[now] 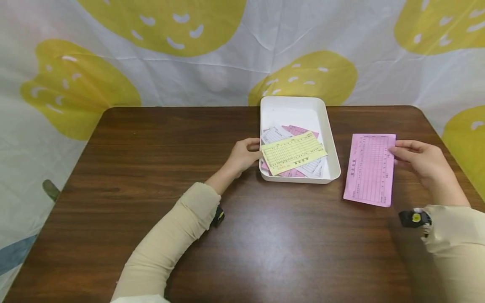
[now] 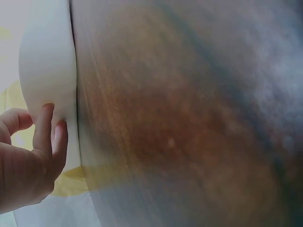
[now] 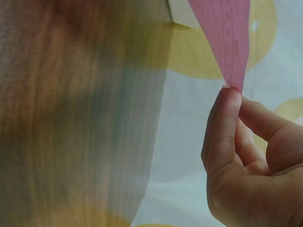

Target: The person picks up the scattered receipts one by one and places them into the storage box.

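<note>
My right hand [image 1: 424, 162] pinches a pink printed form slip [image 1: 369, 168] by its right edge, thumb and fingers meeting there. In the right wrist view the pink slip [image 3: 232, 42] rises from the fingertips [image 3: 232, 97]. A shallow white plastic tray [image 1: 333, 162] stands near the back edge of the table. My left hand [image 1: 244, 155] holds the tray at its left side, and in the left wrist view two fingertips [image 2: 60, 125] lie against the outer wall. Inside, a yellow form slip [image 1: 293, 153] lies tilted over white slips [image 1: 274, 134] and pink slips [image 1: 301, 128].
The brown wood-grain table [image 1: 182, 139] extends around the tray. Behind it hangs a pale curtain [image 1: 170, 80] with large yellow shapes. Both sleeves are beige, and a dark wrist device [image 1: 414, 217] shows at the right cuff.
</note>
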`<state>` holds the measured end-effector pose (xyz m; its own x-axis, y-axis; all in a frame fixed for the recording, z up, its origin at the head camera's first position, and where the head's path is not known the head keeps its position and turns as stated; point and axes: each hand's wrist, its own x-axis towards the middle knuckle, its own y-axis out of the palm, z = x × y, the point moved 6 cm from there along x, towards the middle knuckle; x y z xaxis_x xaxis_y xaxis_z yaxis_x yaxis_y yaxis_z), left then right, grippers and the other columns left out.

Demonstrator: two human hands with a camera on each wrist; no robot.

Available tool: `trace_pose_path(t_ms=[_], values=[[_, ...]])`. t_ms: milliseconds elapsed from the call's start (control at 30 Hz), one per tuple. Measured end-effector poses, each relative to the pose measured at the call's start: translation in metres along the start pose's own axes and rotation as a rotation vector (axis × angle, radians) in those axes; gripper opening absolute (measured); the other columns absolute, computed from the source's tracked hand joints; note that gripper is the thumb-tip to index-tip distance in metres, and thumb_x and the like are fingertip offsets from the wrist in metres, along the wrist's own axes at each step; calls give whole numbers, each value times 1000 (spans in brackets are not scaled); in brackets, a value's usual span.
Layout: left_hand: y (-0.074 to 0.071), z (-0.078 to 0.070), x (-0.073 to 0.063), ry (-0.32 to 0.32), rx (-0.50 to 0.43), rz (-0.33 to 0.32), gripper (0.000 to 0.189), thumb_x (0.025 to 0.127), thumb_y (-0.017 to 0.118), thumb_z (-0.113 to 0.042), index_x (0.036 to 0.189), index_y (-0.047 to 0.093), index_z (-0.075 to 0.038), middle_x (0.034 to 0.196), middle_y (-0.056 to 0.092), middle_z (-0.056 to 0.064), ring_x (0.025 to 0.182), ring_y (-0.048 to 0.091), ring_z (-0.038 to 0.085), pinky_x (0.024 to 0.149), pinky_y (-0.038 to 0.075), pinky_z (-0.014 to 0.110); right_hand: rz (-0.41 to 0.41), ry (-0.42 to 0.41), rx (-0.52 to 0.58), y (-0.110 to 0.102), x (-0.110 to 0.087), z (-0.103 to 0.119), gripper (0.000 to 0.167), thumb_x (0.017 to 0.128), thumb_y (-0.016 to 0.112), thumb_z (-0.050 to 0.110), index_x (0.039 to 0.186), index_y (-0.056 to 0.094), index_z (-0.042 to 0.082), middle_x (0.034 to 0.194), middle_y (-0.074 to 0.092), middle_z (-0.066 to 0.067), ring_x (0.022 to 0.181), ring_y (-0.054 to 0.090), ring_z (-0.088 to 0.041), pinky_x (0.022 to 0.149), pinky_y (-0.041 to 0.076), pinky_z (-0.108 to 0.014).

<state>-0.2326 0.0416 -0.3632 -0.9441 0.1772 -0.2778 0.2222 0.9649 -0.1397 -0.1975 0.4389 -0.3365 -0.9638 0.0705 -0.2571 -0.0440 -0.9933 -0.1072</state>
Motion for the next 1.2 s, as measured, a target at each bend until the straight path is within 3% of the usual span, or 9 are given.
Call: trace_pose_path(t_ms=[400,600,800,1200], values=[[-1,0,1,-1,12,3,48,90,59,-2,137,47,-1,133,56,20,112,62,31,87,59,34,-73,-80,507,-8,-8,21,17,87,62,-5,82,73,7,74,71,-2,65,67,-10,56,58,-19],[-1,0,1,-5,14,5,48,91,60,-3,137,47,-1,133,56,20,112,62,31,87,59,34,-50,-71,678,0,-9,28,18,89,57,-8,86,72,1,74,72,-9,65,67,-16,55,57,-22],[-2,0,1,-10,19,6,48,91,61,-4,137,47,-2,133,56,19,113,62,31,87,59,35,-13,-103,723,22,-8,42,16,88,56,-10,87,69,-1,74,71,-11,63,67,-17,53,56,-23],[-1,-1,0,-12,14,7,48,91,59,-1,137,47,-1,133,56,21,115,61,32,87,59,36,-31,-89,539,85,15,55,10,84,65,-4,82,68,5,72,69,-3,63,66,-10,54,57,-19]])
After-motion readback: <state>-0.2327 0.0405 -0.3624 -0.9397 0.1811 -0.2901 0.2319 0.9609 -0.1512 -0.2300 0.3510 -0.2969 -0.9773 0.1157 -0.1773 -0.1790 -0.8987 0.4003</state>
